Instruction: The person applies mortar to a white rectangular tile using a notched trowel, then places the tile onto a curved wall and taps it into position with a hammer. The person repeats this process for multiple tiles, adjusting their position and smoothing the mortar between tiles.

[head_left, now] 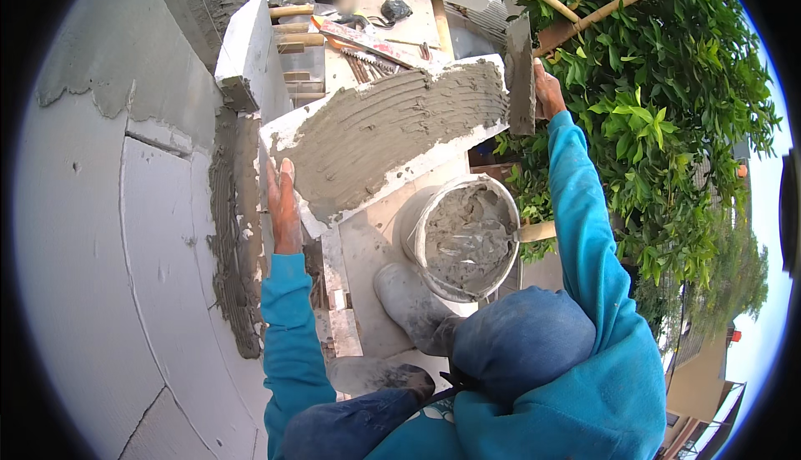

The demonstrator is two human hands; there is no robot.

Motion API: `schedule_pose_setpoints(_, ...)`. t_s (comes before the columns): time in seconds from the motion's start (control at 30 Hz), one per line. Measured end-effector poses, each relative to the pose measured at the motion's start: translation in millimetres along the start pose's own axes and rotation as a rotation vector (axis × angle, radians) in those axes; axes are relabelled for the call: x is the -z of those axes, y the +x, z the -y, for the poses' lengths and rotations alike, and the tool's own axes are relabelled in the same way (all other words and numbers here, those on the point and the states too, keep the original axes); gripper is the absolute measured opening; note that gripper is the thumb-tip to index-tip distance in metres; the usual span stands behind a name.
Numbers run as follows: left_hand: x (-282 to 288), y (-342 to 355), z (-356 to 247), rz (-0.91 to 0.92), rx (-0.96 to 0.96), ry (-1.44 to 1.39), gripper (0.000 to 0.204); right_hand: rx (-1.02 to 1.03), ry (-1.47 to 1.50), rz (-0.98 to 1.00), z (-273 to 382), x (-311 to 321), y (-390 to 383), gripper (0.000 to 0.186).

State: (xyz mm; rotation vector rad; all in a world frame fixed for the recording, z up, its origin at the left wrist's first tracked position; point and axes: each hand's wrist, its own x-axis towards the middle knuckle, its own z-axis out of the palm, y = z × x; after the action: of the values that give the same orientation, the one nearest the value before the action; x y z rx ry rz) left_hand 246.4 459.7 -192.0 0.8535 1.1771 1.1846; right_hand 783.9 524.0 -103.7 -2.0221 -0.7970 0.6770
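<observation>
the left hand [284,214] was mostly open, fingers stretched along the left end of the white block [434,155], gripping nothing that showed. the right hand [548,93] was closed around the mortar-caked trowel [521,76], held upright by the block's right end. ridged grey mortar [392,126] covered most of the block's face. near its lower edge stood the mortar-filled bucket [410,231].

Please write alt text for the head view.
A person's right hand holds a flat, mortar-smeared trowel at the right end of a mortar-coated white block; the left hand is against its left end. A bucket of mortar stands nearby, with a wall left and foliage right.
</observation>
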Motion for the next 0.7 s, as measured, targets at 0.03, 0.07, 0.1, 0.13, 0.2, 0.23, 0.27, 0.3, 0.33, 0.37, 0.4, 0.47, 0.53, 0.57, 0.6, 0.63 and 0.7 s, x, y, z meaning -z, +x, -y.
schedule_pose_setpoints(0.03,-1.5,-0.3,-0.1,-0.016,0.020,0.013,0.087,-0.001,-0.049,-0.020,-7.2,1.0,3.5,0.056)
schedule_pose_setpoints(0.07,-1.9,-0.6,3.4,-0.020,0.032,-0.007,0.086,-0.002,-0.099,-0.040,-14.3,1.6,6.9,0.056)
schedule_pose_setpoints(0.1,-1.6,-0.2,5.4,-0.028,0.040,-0.028,0.084,0.003,-0.147,-0.057,-15.6,0.7,10.4,0.056)
schedule_pose_setpoints(0.13,-0.8,0.2,7.6,-0.035,0.047,-0.050,0.083,-0.077,-0.089,-0.073,-18.6,-1.9,12.7,0.056)
schedule_pose_setpoints(0.2,2.4,1.3,12.9,-0.045,0.039,-0.025,0.080,-0.014,-0.141,-0.132,-27.3,-3.7,14.1,0.056)
schedule_pose_setpoints(0.23,3.8,2.3,16.4,-0.050,0.037,-0.014,0.078,0.019,-0.169,-0.161,-29.2,-4.7,14.0,0.056)
schedule_pose_setpoints(0.27,5.3,3.9,19.9,-0.039,0.032,-0.036,0.077,0.012,-0.228,-0.165,-34.1,-5.1,21.0,0.058)
schedule_pose_setpoints(0.3,6.9,4.9,23.9,-0.027,0.030,-0.057,0.076,0.030,-0.285,-0.185,-34.4,-7.4,24.1,0.059)
schedule_pose_setpoints(0.33,8.6,5.5,27.7,-0.017,0.029,-0.078,0.075,0.049,-0.342,-0.204,-35.2,-11.1,27.0,0.060)
schedule_pose_setpoints(0.37,10.5,5.3,31.4,-0.034,0.030,-0.035,0.075,0.068,-0.399,-0.222,-36.2,-15.0,29.4,0.061)
schedule_pose_setpoints(0.4,12.2,4.9,31.9,-0.050,0.029,0.010,0.074,0.051,-0.505,-0.203,-31.6,-17.9,30.4,0.061)
schedule_pose_setpoints(0.47,13.3,4.3,33.0,-0.056,0.003,0.103,0.073,0.170,-0.739,-0.247,-50.4,-18.2,36.5,0.058)
schedule_pose_setpoints(0.53,13.9,3.9,30.9,-0.047,-0.051,0.205,0.072,0.242,-0.773,-0.293,-56.1,-26.4,27.8,0.052)
schedule_pose_setpoints(0.57,17.0,3.6,31.0,-0.077,-0.032,0.197,0.072,0.242,-0.754,-0.316,-56.7,-36.9,14.5,0.050)
schedule_pose_setpoints(0.6,16.4,3.2,33.0,-0.098,-0.011,0.180,0.072,0.239,-0.778,-0.295,-52.6,-43.2,0.8,0.048)
schedule_pose_setpoints(0.63,11.5,3.9,35.0,-0.110,0.011,0.156,0.072,0.234,-0.808,-0.285,-49.1,-44.4,-8.5,0.047)
schedule_pose_setpoints(0.7,4.8,4.7,31.8,-0.094,0.023,0.109,0.073,0.242,-0.858,-0.255,-45.3,-47.2,-19.0,0.044)
